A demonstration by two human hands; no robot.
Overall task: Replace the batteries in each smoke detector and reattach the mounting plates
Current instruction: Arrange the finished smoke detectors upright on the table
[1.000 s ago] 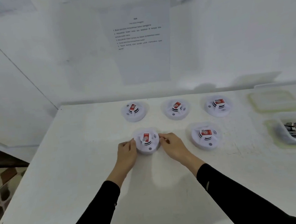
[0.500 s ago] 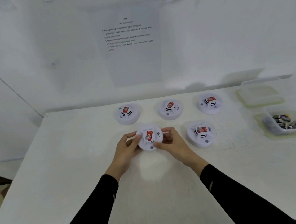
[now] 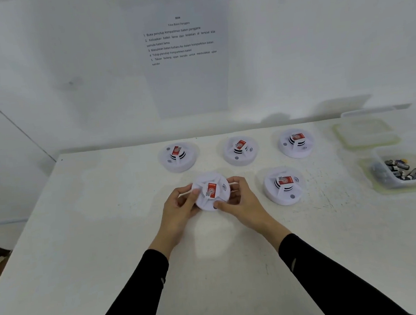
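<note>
Left hand (image 3: 178,208): thumb laid across the left rim of the smoke detector (image 3: 211,191), the fingers (image 3: 182,190) curled round behind that edge. Right hand (image 3: 244,202): thumb pressed on the lower face beside the small button, the fingers (image 3: 237,180) hooked over the right rim. Both hands grip the unit between them, just off the desk (image 3: 106,218), with its face and red label tilted toward the camera; a pale patch lies on the desk surface beneath it. The unit sits over the middle of the desk, nearer the back edge than the front. Front-right detector (image 3: 284,185) rests flat just beside the right hand, not touching it. Along the back edge, in a row: back-left detector (image 3: 177,156), back-middle detector (image 3: 240,150), back-right detector (image 3: 295,142), each apart from the next and each carrying a red label. At the right edge, a clear tub (image 3: 378,166) holds loose batteries (image 3: 401,169); their number cannot be told. A translucent lid (image 3: 366,133) lies behind the tub toward the back right corner. Black sleeves (image 3: 138,291) cover both forearms. A printed sheet (image 3: 189,83) hangs on the wall behind the desk.
</note>
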